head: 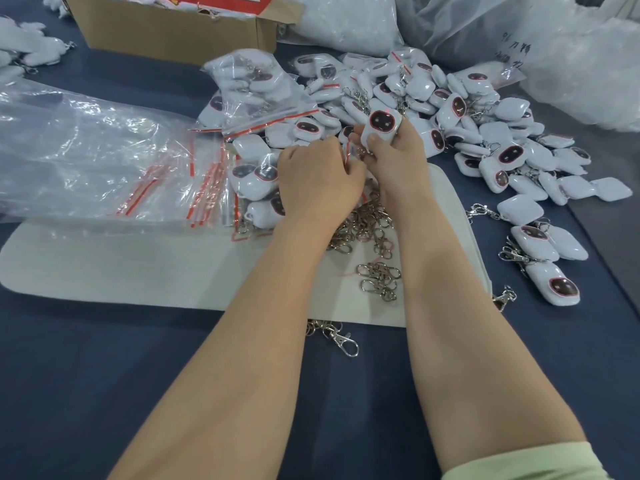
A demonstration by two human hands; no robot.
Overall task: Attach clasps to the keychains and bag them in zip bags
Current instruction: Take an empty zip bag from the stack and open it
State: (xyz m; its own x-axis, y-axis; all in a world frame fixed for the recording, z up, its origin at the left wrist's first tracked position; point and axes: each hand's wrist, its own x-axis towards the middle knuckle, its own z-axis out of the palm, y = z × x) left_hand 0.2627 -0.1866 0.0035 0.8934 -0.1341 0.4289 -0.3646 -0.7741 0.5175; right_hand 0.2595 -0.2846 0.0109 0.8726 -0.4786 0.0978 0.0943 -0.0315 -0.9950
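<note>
Right hand (pixel 398 161): closed on a white square plastic keychain with a dark, red-rimmed face (pixel 379 128). The thumb presses its lower front and the fingers are behind it.
Left hand (pixel 318 178): fingers curled, pinching the mouth of a small clear zip bag with a red seal strip (pixel 348 155). The knuckles are just beside the right hand.
Held keychain: upright, face toward the camera, at the bag's mouth. Cannot tell whether its lower end is inside the bag.
Loose keychains: a heap of the same white pieces (pixel 485 133) lies beyond and to the right of the hands, some with metal rings showing.
Clasps: a pile of silver metal swivel clasps (pixel 367 226) sits under the wrists on a pale grey felt mat (pixel 138 268). One single silver clasp (pixel 341 337) lies off the mat's near edge.
Empty bags: a stack of clear red-striped zip bags (pixel 207 181) spills from a large clear plastic sack (pixel 69 143) on the left.
Filled bag: a clear zip bag packed with white keychains (pixel 252 88) rests on the heap's left side.
Surface: dark blue table (pixel 104 375).
Background: a brown cardboard box (pixel 173 32) stands at the far edge.
</note>
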